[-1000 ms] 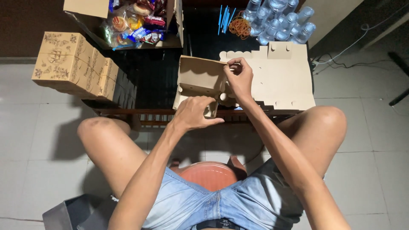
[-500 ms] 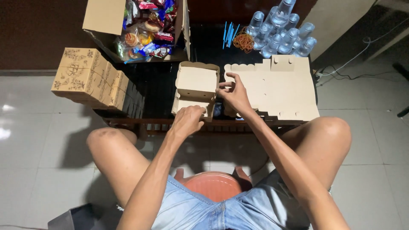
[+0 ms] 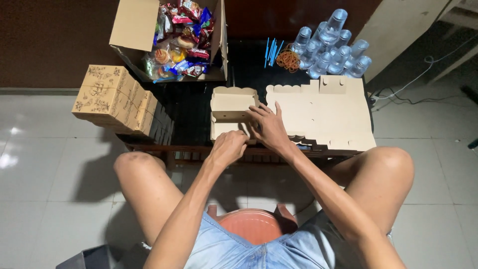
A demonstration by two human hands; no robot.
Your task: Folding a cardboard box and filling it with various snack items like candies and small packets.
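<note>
A half-folded brown cardboard box (image 3: 230,107) stands on the dark low table (image 3: 191,112) in front of me. My left hand (image 3: 229,148) grips its near lower edge with curled fingers. My right hand (image 3: 269,126) presses on the box's right side, fingers spread over the flap. A stack of flat die-cut cardboard blanks (image 3: 328,112) lies just right of the box, partly under my right wrist.
Finished patterned boxes (image 3: 114,99) are stacked at the table's left end. An open carton of wrapped snacks (image 3: 174,40) sits at the back. Sealed water cups (image 3: 331,45), blue straws (image 3: 271,50) and rubber bands (image 3: 288,60) lie back right. An orange stool (image 3: 254,224) is beneath me.
The box has been turned and set down with its lid flap up. My right hand dropped from its top corner to its right side; my left hand stayed at the near edge.
</note>
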